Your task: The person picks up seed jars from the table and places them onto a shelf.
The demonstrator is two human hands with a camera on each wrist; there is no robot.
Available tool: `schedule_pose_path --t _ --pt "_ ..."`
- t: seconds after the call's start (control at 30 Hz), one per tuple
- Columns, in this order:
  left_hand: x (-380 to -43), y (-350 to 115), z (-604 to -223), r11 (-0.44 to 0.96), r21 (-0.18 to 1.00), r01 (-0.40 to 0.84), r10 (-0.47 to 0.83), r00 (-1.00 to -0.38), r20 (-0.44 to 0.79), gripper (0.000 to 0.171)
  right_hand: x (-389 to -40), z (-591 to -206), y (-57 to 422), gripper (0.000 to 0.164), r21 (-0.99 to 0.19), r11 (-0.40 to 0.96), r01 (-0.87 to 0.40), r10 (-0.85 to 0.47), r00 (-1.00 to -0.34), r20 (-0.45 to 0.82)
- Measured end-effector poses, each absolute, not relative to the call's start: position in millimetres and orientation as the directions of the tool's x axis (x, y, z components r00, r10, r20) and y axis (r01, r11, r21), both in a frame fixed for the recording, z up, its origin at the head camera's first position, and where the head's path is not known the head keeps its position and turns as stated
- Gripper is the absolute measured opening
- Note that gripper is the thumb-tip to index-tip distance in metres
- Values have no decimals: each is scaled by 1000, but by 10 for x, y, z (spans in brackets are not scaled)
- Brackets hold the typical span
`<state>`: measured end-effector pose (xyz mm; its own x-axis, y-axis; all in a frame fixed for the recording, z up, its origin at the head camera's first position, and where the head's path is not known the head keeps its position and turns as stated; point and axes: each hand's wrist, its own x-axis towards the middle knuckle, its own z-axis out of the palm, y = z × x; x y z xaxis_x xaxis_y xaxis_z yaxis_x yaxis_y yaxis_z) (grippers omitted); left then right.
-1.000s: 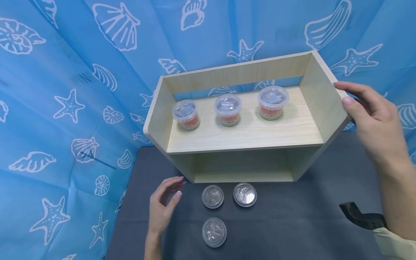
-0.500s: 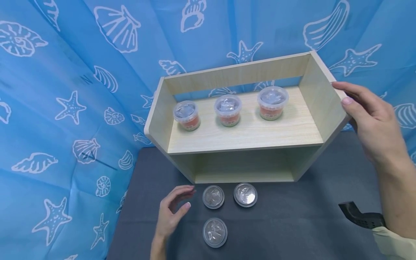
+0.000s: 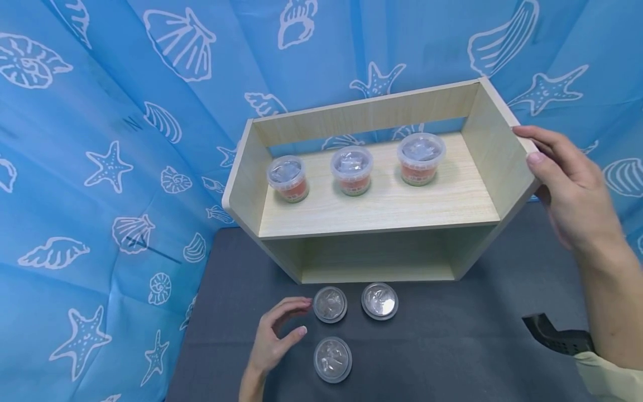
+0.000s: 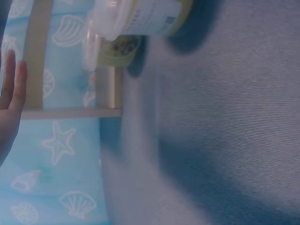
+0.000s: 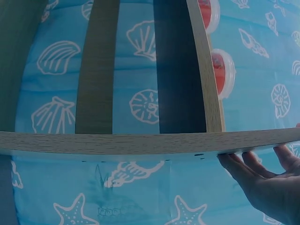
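Observation:
My left hand hovers just left of the tubs on the dark table, fingers loosely bent, holding nothing. Its fingertips are right by a clear-lidded tub; a second tub sits to the right and a third tub nearer. In the left wrist view, one tub carries a white label. My right hand grips the right side panel of a pale wooden two-tier shelf, finger and thumb at its edge. In the right wrist view, fingertips touch the panel's outer face.
Three lidded tubs with red-orange contents stand on the upper tier: left tub, middle tub and right tub. A blue shell-print curtain hangs behind and left. Dark cloth covers the table.
My left hand has moved right and slightly nearer, from beside the shelf's lower left corner to the leftmost tubs. The right hand stays on the shelf panel.

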<state>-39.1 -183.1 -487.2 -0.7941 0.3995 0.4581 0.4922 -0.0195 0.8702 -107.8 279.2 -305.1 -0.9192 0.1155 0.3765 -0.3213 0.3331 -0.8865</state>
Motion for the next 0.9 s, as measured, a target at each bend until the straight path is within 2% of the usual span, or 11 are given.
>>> schedule_pose_path --t 0.47,0.77,0.9 --pt "-312 -1830 -5092 0 920 392 488 -803 343 47 -1093 -3072 2764 44 -893 331 -306 122 -924 362" --pt "-274 -1806 -5237 -11 922 388 525 -782 335 55 -1112 -3101 2769 43 -912 203 -356 116 -916 384" --pt "-256 -1783 -5281 2 931 364 536 -787 307 52 -1106 -3106 2781 42 -915 167 -367 130 -912 389"
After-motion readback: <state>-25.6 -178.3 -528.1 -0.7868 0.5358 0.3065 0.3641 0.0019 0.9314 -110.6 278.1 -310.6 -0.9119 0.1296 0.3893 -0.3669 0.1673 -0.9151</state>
